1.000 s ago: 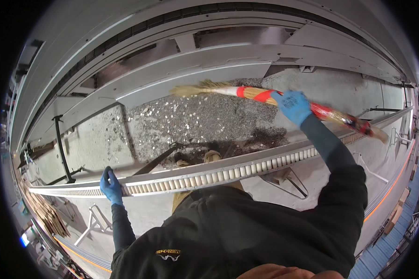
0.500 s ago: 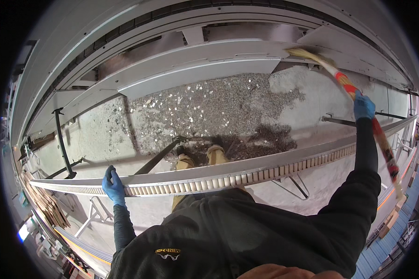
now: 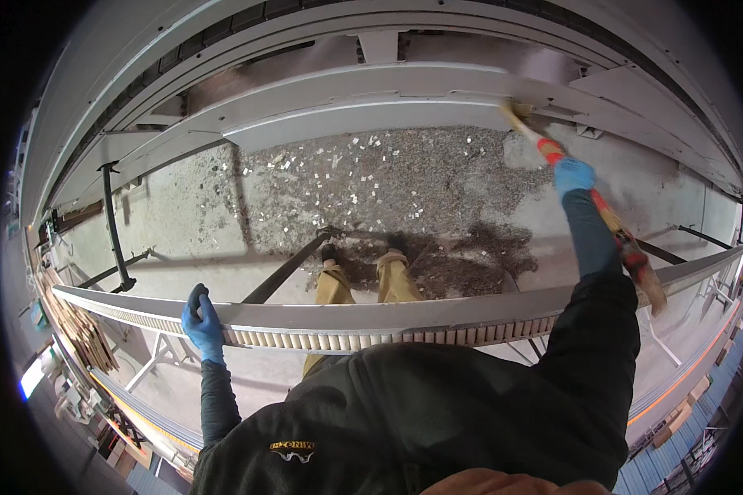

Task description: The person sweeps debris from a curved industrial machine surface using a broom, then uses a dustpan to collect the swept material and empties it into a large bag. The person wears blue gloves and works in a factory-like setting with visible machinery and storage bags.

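My right hand (image 3: 574,176), in a blue glove, is closed round the red-and-cream handle of a broom (image 3: 551,150). The broom slants across the right side, and its yellowish bristle end touches or nearly touches the pale ledge (image 3: 437,110) of the machine ahead. Motion blurs both of its ends. In front of my body runs a long metal roller rail (image 3: 363,315) with a row of small cream rollers. Over the rail's left part, my left hand (image 3: 202,326) has its gloved fingers, dark at the tips, wrapped on the edge.
Dark grit and small white chips (image 3: 347,177) litter the floor between rail and machine. A dark support leg (image 3: 285,268) reaches from the rail to the floor by my feet. Another black leg (image 3: 114,223) stands at left. Stacked boards (image 3: 82,326) lie at far left.
My right hand and the broom have swung left and inward, with the bristle end now lower along the ledge. My left hand stays on the rail. The view has shifted slightly.
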The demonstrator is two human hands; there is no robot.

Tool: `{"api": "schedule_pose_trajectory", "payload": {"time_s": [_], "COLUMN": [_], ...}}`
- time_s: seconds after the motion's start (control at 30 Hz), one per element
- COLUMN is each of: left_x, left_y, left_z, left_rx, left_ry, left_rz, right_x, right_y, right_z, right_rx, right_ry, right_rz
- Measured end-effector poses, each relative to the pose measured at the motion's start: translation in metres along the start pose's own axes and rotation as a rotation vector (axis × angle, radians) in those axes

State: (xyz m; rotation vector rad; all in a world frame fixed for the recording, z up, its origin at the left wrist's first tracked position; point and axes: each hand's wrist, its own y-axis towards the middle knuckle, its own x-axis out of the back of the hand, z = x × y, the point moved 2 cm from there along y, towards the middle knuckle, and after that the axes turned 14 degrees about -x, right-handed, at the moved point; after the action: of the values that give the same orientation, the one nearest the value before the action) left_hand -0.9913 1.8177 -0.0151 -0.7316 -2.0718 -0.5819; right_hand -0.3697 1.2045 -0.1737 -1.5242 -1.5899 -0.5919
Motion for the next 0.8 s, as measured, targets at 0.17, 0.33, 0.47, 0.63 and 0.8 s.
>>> {"api": "schedule_pose_trajectory", "payload": {"time_s": [0.17,0.33,0.47,0.63,0.8], "left_x": [0.0,0.001,0.002,0.007,0.015], "left_y": [0.0,0.0,0.002,0.0,0.0], "left_z": [0.001,-0.004,-0.007,-0.005,-0.009], "left_rx": [0.001,-0.002,-0.024,-0.116,-0.134], "left_ry": [0.019,-0.033,0.028,0.106,0.21], "left_rz": [0.003,-0.042,-0.059,-0.084,-0.124], "right_x": [0.059,0.107,0.086,0.017,-0.002], "right_y": [-0.05,-0.09,-0.065,-0.018,-0.012], "right_z": [0.14,0.226,0.223,0.107,0.036], "right_rx": [0.347,0.399,0.36,0.371,0.091], "right_ry": [-0.015,0.181,0.269,0.11,-0.255], "right_rz": [0.121,0.109,0.024,-0.295,0.076]}}
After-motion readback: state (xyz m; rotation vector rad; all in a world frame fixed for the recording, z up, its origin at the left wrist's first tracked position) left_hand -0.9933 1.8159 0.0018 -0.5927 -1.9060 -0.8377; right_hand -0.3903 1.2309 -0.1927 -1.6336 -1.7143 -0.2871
